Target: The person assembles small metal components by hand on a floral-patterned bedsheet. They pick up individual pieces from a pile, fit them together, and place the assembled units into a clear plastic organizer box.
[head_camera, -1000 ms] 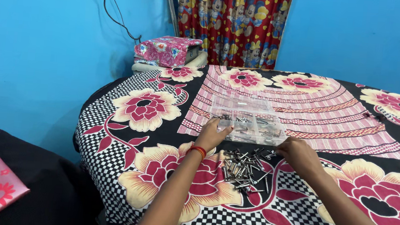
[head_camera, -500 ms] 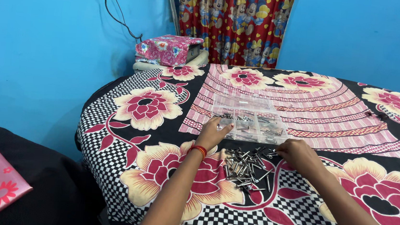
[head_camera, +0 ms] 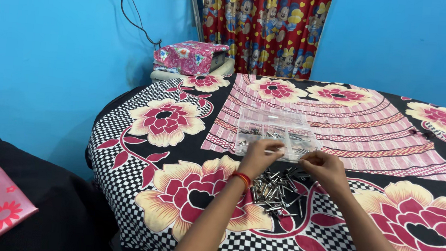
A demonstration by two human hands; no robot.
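Two bare forearms reached across a bed spread with a black-and-white checked, red-flowered bedsheet [head_camera: 179, 138]. A heap of small grey metal screws and bolts [head_camera: 276, 188] lay on the sheet just below both hands. The left hand [head_camera: 259, 156], a red thread band at its wrist, curled its fingers at the near edge of a clear plastic compartment box [head_camera: 276, 131]; whether it held a piece could not be told. The right hand [head_camera: 322, 169] was pinched shut, its contents hidden. Farther back sat a pink floral bundle [head_camera: 191, 56] beside a red cartoon-print curtain [head_camera: 264, 27].
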